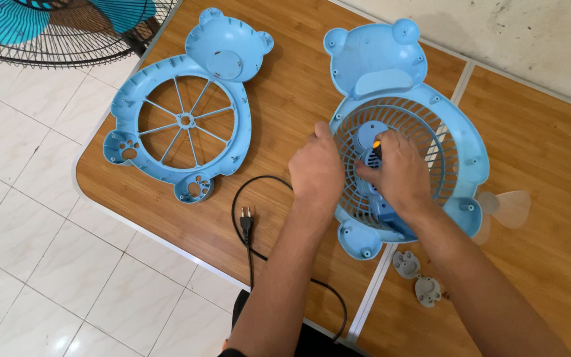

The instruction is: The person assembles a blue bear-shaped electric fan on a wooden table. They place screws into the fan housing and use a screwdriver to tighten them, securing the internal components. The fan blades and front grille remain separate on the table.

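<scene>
The light-blue plastic bear-shaped fan shell with its round grille (454, 142) lies flat on the wooden table (285, 99), right of centre, and you look to be working a screw at its middle. Your right hand (401, 173) is closed around a small tool with an orange tip (377, 144) set against the hub inside the grille. Your left hand (317, 173) is curled over the shell's left rim, steadying it (whether it grips anything else cannot be told). Judging from this, the next move calls for keeping the tool upright and the shell pinned. Its matching front frame with spokes (186, 106) lies apart to the left; the black power cord and plug (246, 221) sits between, and two grey feet (416, 276) lie below
</scene>
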